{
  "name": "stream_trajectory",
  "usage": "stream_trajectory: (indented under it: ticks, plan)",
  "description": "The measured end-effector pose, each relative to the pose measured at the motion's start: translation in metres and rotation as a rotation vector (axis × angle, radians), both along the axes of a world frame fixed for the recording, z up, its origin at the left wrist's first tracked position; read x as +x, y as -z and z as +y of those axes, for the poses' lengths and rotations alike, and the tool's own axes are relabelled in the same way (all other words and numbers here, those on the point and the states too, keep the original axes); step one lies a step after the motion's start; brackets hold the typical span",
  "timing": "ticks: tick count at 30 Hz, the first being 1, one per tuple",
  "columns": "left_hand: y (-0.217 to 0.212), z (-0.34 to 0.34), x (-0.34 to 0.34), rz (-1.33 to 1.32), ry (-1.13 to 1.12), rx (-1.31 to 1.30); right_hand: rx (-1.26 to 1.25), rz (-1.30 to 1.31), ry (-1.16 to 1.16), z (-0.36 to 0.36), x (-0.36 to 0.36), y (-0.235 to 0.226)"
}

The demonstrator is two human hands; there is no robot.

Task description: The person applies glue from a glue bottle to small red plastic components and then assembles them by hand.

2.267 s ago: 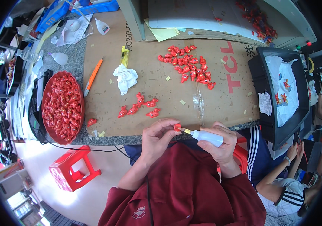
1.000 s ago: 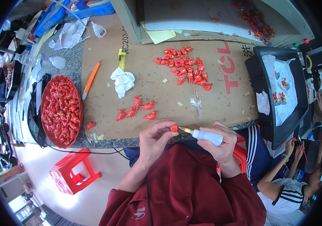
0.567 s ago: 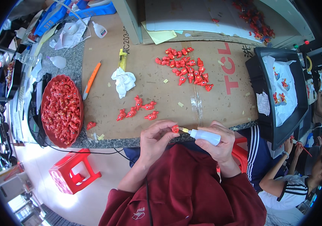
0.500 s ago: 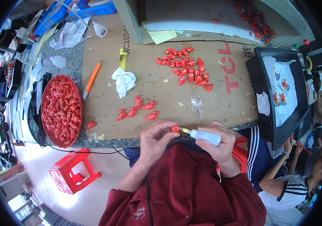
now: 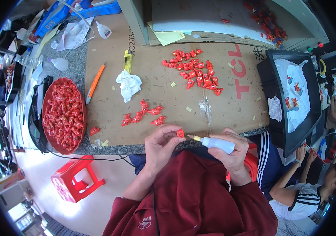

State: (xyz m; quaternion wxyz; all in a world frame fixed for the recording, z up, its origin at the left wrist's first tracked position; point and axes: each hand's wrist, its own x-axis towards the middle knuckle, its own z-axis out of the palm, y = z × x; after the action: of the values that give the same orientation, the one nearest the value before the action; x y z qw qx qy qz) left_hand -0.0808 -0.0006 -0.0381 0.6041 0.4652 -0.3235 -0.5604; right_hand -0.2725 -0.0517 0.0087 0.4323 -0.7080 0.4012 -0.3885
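one view only, head camera looking down. left hand [image 5: 161, 143] at the near edge of the surface [image 5: 168, 98], fingers pinched shut on a small red piece [image 5: 180, 133], held just above the edge. right hand [image 5: 232, 151] wrapped around a small white glue bottle [image 5: 218, 144], lying nearly level, its yellowish nozzle [image 5: 193, 137] pointing left and ending just beside the red piece; contact cannot be told.

on the cardboard sheet covering the surface: a loose row of red pieces [image 5: 142, 115] just beyond the left hand, a bigger scatter of red pieces [image 5: 193, 70] farther back. crumpled white tissue [image 5: 128, 84] between them, to the left. orange utility knife [image 5: 95, 83] lying near the sheet's left border. red bowl [image 5: 63, 114] heaped with red pieces at the left, on the grey stone part. one stray red piece [image 5: 94, 130] just beside the bowl.

black tray [image 5: 289, 98] with white lining at the right. red plastic stool [image 5: 76, 183] on the floor, lower left. another person in a white shirt [image 5: 305, 196] seated at lower right.
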Motion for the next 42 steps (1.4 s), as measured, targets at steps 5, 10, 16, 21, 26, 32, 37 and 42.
stream_trajectory:
  ticks: [5,10,16,21,26,32,37,42]
  plan:
    - [-0.002,0.002,-0.001,-0.092,-0.010,-0.034,0.221,-0.181,0.081,-0.002,-0.005,0.008]
    - [-0.007,0.008,0.002,-0.108,-0.043,-0.009,0.360,-0.321,0.106,-0.022,0.029,0.018]
    - [-0.010,0.012,0.012,0.181,-0.068,0.089,0.041,0.039,0.000,-0.044,0.071,0.035]
    - [-0.007,0.013,0.019,0.480,-0.016,0.074,0.029,-0.001,0.028,-0.041,0.070,0.033]
    - [-0.001,0.013,0.024,0.606,0.030,0.090,-0.015,0.097,0.088,-0.059,0.036,0.008]
    - [-0.008,0.018,0.031,0.576,-0.007,0.035,-0.122,0.193,-0.194,-0.124,0.085,-0.029]
    - [-0.017,0.017,0.049,0.527,-0.189,0.025,-0.376,0.322,-0.727,-0.148,0.177,-0.014]
    - [-0.017,0.016,0.063,0.599,-0.218,-0.015,-0.439,0.435,-0.870,-0.149,0.202,-0.010]
